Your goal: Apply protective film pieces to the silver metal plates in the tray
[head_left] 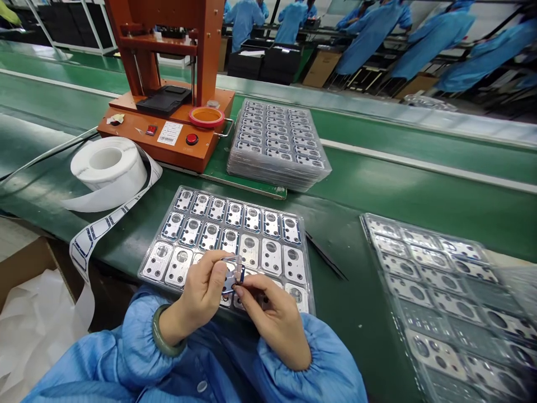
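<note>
My left hand is closed, pinching a small silver metal plate between thumb and fingers. A clear, blue-edged piece shows at the plate's upper right. The thumb and fingers of my right hand are pinched at the plate's lower right edge. Whether they grip the plate itself or the blue-edged piece is hard to make out. Both hands are over a clear plastic tray of similar plates in rows. Plates in the two far rows carry blue borders; many nearer ones are plain silver.
Black tweezers lie right of the tray. Farther right is another plate tray, partly filled. Behind stand a tray stack and an orange press. A label roll trails its strip toward a cardboard box. People in blue work beyond.
</note>
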The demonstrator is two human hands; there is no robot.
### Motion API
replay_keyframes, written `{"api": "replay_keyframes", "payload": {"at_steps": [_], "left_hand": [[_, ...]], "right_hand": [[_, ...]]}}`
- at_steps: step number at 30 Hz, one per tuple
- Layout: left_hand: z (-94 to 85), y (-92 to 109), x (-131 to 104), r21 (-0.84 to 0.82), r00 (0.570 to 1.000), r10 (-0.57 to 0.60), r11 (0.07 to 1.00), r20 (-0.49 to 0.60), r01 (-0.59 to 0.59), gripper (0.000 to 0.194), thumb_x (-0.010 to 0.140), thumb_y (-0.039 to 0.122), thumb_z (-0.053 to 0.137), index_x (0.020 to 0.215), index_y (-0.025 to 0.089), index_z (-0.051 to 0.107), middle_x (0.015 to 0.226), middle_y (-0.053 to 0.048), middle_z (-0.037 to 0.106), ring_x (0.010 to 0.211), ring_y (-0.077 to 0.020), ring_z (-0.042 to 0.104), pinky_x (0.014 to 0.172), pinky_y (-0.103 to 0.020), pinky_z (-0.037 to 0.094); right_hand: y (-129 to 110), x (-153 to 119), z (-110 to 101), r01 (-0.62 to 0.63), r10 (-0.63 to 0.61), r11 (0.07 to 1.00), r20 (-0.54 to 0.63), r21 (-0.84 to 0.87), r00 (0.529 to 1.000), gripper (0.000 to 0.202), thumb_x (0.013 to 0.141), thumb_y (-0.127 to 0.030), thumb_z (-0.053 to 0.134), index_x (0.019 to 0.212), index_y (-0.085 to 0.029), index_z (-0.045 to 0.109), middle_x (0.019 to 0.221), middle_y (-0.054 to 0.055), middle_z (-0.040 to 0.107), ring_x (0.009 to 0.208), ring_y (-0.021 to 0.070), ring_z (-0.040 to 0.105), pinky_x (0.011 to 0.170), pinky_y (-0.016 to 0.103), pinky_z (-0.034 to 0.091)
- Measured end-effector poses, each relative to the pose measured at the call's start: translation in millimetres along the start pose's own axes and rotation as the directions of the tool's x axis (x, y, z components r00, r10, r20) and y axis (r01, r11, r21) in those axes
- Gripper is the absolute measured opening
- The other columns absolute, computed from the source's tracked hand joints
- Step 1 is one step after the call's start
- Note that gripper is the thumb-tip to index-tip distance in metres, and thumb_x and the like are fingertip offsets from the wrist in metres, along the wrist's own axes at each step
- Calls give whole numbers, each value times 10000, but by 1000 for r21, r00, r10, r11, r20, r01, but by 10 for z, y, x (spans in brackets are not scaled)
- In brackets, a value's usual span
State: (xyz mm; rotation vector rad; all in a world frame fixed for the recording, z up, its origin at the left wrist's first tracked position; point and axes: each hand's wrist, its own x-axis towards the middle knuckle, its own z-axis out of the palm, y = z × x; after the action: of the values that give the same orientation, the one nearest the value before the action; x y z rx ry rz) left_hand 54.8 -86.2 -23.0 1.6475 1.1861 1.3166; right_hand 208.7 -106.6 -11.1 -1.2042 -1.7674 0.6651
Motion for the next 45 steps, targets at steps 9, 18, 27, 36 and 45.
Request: {"api": "replay_keyframes", "payload": {"at_steps": [9, 18, 27, 36, 45], "left_hand": [[12, -4, -5, 116, 1000, -1, 993, -23, 3, 236, 961, 285, 366, 973, 176, 575, 737, -12, 631, 588, -108, 566, 574, -224, 438], [17, 63, 17, 135, 993, -113, 984, -25, 115, 293, 966, 344, 329, 919, 185, 570, 674, 6, 583, 500, -103, 504, 500, -228, 391], [18, 51, 18, 54, 980, -188, 980, -64, 192, 301, 963, 366, 332, 930, 178, 564, 655, 15, 555, 511, -104, 492, 497, -221, 406], [6, 59, 47, -4, 969, -240, 971, -52, 240, 326, 958, 399, 336, 910, 183, 575, 657, 14, 538, 517, -115, 485, 490, -229, 403], [-14, 75, 38, 70, 978, -173, 984, 118, 165, 295, 957, 335, 341, 831, 176, 555, 702, 1, 585, 581, -109, 516, 569, -221, 395]], "right_hand": [[-57, -1, -28, 124, -124, 991, -7, -41, 992, 64, 867, -172, 538, 852, -202, 592, 719, 14, 636, 623, 133, 602, 546, 242, 481], [-6, -98, 108, 190, -232, 955, -172, -229, 957, 228, 863, -147, 546, 1077, -220, 576, 842, 50, 691, 696, 170, 654, 639, 301, 539], [-40, -118, 132, -127, 133, 991, -202, 40, 970, 168, 915, -281, 499, 1029, -190, 582, 737, 16, 649, 567, 122, 609, 533, 238, 518], [-65, -14, 77, -265, 245, 958, 165, 112, 955, 321, 921, -378, 470, 678, -184, 549, 550, -14, 545, 490, 105, 503, 466, 214, 405], [-58, 5, 81, -396, 373, 843, 133, 365, 918, 334, 885, -504, 506, 892, -175, 562, 548, -39, 521, 445, 91, 469, 447, 215, 388]]}}
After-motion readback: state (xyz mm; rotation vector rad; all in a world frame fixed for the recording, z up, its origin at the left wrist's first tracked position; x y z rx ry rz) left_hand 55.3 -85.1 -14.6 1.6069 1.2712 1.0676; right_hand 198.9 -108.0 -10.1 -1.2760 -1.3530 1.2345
